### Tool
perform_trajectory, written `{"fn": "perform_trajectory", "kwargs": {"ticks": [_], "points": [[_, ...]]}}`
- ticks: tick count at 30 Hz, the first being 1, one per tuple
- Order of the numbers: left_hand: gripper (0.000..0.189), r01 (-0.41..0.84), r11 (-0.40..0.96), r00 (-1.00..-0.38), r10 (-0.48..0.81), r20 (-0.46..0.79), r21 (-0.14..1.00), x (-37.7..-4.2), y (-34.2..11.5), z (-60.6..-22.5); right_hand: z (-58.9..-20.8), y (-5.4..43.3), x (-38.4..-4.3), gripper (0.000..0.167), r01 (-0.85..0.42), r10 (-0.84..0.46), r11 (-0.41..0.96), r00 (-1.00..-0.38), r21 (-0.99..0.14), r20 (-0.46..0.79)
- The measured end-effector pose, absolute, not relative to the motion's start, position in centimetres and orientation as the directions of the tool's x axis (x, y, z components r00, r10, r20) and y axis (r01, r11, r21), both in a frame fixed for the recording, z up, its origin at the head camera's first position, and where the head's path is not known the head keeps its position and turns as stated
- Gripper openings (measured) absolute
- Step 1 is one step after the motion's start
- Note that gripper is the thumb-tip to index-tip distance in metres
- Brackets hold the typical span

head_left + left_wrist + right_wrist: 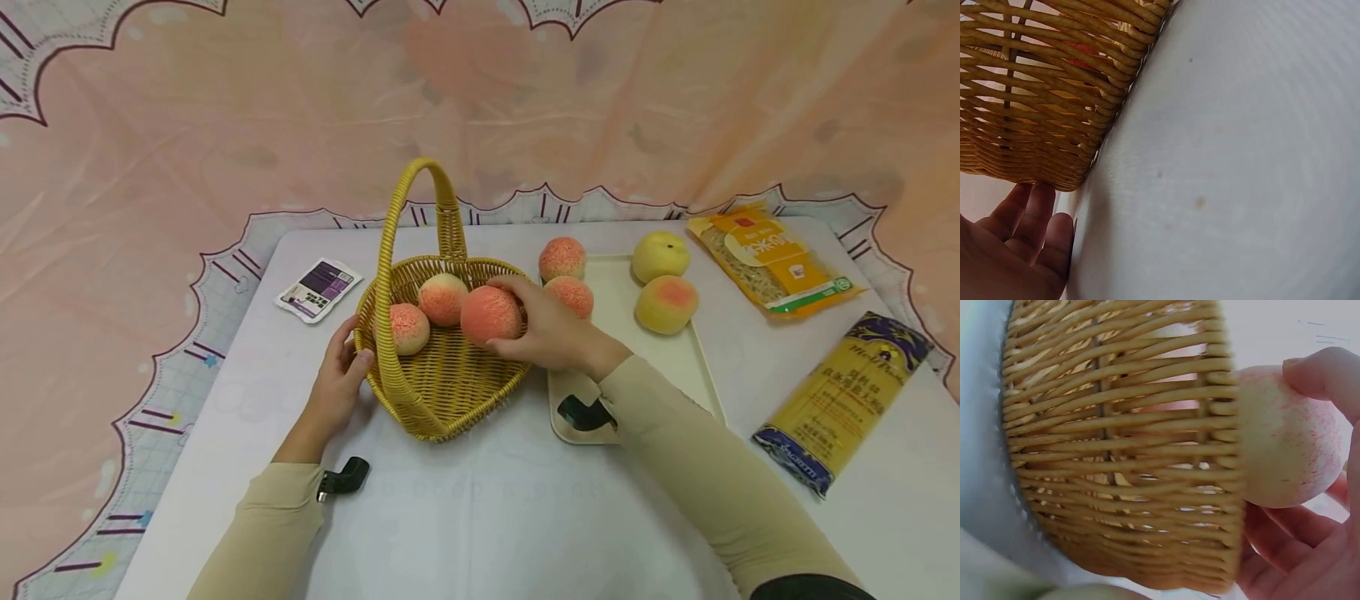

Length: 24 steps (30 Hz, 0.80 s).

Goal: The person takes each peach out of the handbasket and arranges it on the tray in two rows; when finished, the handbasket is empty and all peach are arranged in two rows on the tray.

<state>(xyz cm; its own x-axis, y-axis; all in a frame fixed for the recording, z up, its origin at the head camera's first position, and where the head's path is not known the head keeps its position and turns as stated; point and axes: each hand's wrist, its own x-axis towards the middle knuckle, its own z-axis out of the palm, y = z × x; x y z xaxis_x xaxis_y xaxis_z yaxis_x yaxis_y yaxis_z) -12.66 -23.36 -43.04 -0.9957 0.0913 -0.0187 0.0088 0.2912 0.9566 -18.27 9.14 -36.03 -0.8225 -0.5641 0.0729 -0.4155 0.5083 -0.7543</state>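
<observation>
A yellow wicker basket (450, 375) with a tall arched handle stands on the white table. Two peaches, one pale pink (442, 299) and one speckled red (408, 329), lie inside it. My right hand (551, 327) grips another peach (491, 317) between thumb and fingers, at the basket's right rim. In the right wrist view that held peach (1291, 437) shows beyond the woven wall. On the basket's left side rests my left hand (337, 387), its fingertips touching the wicker. The left wrist view shows its fingers (1038, 219) fairly straight against the weave.
A cream tray (630, 367) lies right of the basket, partly under my right arm. Near it are two pink peaches (562, 258) and two yellow ones (661, 257). Farther right lie an orange food bag (772, 262) and a spaghetti pack (843, 404). A small purple-white packet (318, 290) is at left.
</observation>
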Motion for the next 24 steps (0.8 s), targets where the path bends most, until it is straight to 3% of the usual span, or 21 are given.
{"fn": "perform_trajectory", "kwargs": {"ticks": [24], "points": [[0.063, 0.012, 0.268, -0.994, 0.104, -0.016, 0.963, -12.8, -23.5, -43.4, -34.5, 16.9, -14.5, 0.073, -0.466, -0.463, 0.512, -0.857, -0.722, 0.225]]}}
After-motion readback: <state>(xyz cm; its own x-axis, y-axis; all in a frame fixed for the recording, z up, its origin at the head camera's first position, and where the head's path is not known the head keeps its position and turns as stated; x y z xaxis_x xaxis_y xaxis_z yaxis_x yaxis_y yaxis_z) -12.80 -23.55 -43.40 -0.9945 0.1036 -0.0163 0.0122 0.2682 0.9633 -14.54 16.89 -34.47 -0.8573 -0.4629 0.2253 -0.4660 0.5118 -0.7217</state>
